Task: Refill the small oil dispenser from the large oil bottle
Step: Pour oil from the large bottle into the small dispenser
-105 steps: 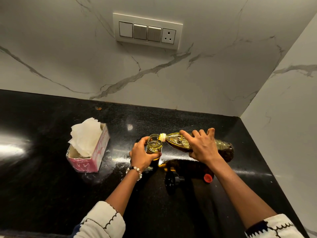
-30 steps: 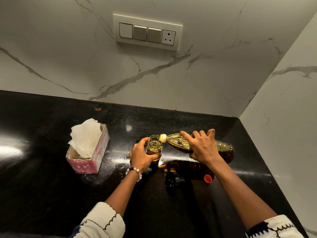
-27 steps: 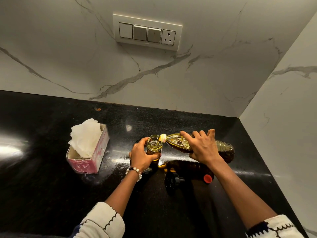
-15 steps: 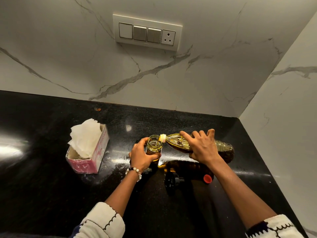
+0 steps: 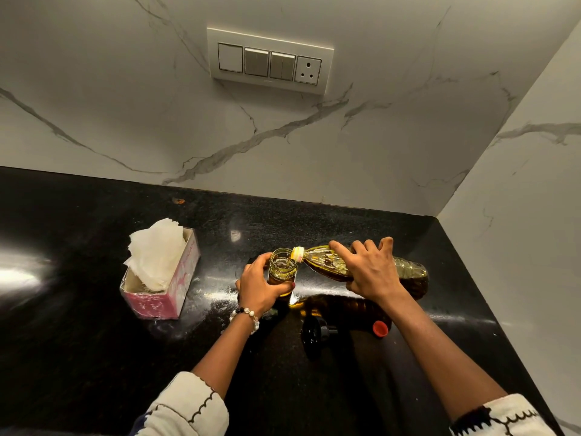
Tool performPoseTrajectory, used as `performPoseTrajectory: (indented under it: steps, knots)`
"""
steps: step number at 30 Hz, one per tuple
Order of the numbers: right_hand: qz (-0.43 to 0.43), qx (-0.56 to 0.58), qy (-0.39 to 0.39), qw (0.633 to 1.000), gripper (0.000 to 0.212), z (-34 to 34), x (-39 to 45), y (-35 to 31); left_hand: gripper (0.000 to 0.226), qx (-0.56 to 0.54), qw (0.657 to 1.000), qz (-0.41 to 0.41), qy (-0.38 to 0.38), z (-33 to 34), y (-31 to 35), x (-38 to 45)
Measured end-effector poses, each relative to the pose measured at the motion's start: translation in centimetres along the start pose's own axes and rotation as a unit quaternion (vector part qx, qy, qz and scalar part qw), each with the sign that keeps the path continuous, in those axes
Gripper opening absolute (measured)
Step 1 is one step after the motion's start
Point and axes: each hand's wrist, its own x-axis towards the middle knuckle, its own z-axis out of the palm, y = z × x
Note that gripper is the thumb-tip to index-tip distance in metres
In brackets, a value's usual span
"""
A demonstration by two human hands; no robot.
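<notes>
While the person stands at the black counter point(image 5: 78, 341), the large oil bottle point(image 5: 405, 272) lies almost flat above it, a little to the 3 o'clock side of the middle, with its yellow mouth resting at the rim of the small dispenser. The right hand point(image 5: 371, 275) is curled over the top of the bottle, the fingers spread along its body. The tissue box point(image 5: 166, 284) stands well apart at 9 o'clock. The left hand point(image 5: 261, 286) is wrapped around the small dispenser point(image 5: 282, 272), which stands upright on the counter and looks nearly full of yellow oil. At 6 o'clock from it lie a black lid point(image 5: 314, 333) and, further right, a red cap point(image 5: 379, 327).

I think the main danger is overflow: the level seems close to the rim, so a late stop would send oil over the fingers and onto the counter. A sudden tilt of the bottle could also make the stream miss the narrow opening.
</notes>
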Motion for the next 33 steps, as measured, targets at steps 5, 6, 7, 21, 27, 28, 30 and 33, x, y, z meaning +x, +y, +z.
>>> performPoseTrajectory:
  steps: [5,6,7,21,27,28,30,33]
  knots:
    - [0.001,0.000,0.001,1.000,0.096,-0.08,0.02,-0.07,0.071,0.004,1.000,-0.003,0.004,0.07,-0.06,0.01]
    - [0.001,0.001,0.000,1.000,0.095,-0.10,0.02,-0.09,0.071,0.003,1.000,-0.004,0.003,0.09,-0.07,0.02]
    - [0.001,0.001,-0.001,1.000,0.095,-0.09,0.02,-0.09,0.071,0.002,1.000,-0.004,0.003,0.08,-0.09,0.03]
    - [-0.003,0.003,0.008,1.000,0.094,-0.20,0.01,-0.02,0.075,-0.008,1.000,-0.007,-0.003,-0.16,0.23,-0.16]
    - [0.002,0.008,0.005,1.000,0.094,-0.28,-0.04,-0.03,0.074,-0.012,1.000,-0.003,-0.004,-0.22,0.27,-0.18]
    - [0.002,0.008,0.005,1.000,0.093,-0.32,-0.05,-0.04,0.074,-0.013,1.000,-0.003,-0.004,-0.23,0.28,-0.17]
    - [0.001,0.009,0.007,1.000,0.093,-0.30,-0.09,-0.03,0.074,-0.014,1.000,-0.006,-0.003,-0.23,0.28,-0.16]
    - [-0.001,0.009,0.009,1.000,0.095,-0.10,-0.10,-0.01,0.073,-0.013,1.000,-0.004,-0.003,-0.21,0.41,-0.16]
